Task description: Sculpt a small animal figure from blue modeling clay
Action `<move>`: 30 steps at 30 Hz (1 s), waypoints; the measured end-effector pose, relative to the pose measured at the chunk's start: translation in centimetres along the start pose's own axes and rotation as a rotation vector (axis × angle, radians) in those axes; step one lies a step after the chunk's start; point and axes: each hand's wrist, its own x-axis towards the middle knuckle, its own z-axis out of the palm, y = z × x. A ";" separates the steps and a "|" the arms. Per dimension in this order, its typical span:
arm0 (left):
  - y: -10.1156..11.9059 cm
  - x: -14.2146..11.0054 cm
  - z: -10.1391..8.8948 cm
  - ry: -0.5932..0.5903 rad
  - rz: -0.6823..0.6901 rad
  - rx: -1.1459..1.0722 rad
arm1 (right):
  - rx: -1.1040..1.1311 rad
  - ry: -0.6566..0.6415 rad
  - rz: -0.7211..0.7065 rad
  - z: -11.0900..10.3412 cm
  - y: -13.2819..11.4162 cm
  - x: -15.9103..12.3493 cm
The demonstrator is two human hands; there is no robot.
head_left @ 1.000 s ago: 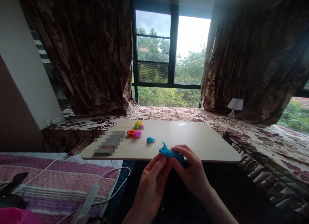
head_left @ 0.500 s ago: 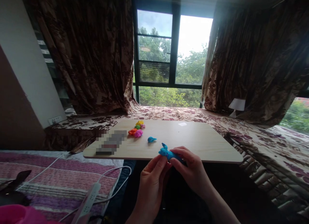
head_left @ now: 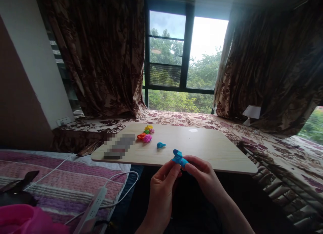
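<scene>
Between my two hands is a lump of blue modelling clay [head_left: 178,157], held just over the near edge of the table [head_left: 214,148]. It has a rounded, knobbly upper end and a smoother part toward the right. My left hand [head_left: 164,180] pinches its left side with thumb and fingers. On the right side, my right hand [head_left: 202,171] grips it, its fingers covering part of the clay. A smaller blue clay piece [head_left: 160,145] with a pointed tip lies on the table beyond my hands.
Orange [head_left: 141,136], pink [head_left: 147,138], green and yellow [head_left: 148,127] clay lumps cluster at the table's back left. A pixelated dark area [head_left: 119,146] covers something left of them. A power strip [head_left: 94,205] with a white cable lies on the striped bedding [head_left: 75,180]. A small lamp [head_left: 251,112] stands at right.
The blue clay in my hands has turned, and its upper end looks blunter from this side. My right fingers have shifted along it. The whole view has swung slightly left.
</scene>
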 end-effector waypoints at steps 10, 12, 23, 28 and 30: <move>0.7 -0.1 0.5 -0.166 -0.176 -0.307 | 0.056 0.009 -0.013 -0.1 0.9 0.3; 0.7 -0.1 0.5 -0.180 -0.181 -0.321 | 0.077 -0.004 -0.002 0.2 0.8 0.2; 0.3 0.0 0.2 -0.169 -0.165 -0.315 | 0.135 0.007 0.024 0.5 1.1 0.0; 0.2 0.0 -0.1 -0.055 -0.103 -0.225 | 0.049 0.074 0.021 0.5 0.8 0.4; 0.0 0.1 -0.2 -0.034 -0.059 -0.202 | -0.045 0.075 -0.020 0.7 0.4 0.5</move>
